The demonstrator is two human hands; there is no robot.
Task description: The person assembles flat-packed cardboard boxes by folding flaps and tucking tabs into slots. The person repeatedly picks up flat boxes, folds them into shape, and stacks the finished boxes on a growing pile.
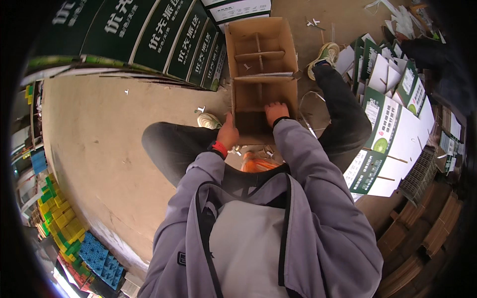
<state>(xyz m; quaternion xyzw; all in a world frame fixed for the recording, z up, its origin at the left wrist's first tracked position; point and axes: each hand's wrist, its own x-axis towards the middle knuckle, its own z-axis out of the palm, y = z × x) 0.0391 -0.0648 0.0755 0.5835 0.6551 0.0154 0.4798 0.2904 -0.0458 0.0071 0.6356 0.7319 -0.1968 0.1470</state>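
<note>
An open brown cardboard box stands between my knees. Cardboard dividers cross its far half, and another upright divider piece shows in the near half. My left hand is closed on the near left wall of the box, thumb up along the edge, its other fingers mostly hidden. Inside the near half, toward the right wall, my right hand has its fingers curled downward. What those fingers grip, if anything, is hidden beneath them.
Green and white cartons stand in a row at the far left. Flattened printed cartons lean in a pile at right, beside a grey crate. An orange thing lies below the box. White scraps litter the floor.
</note>
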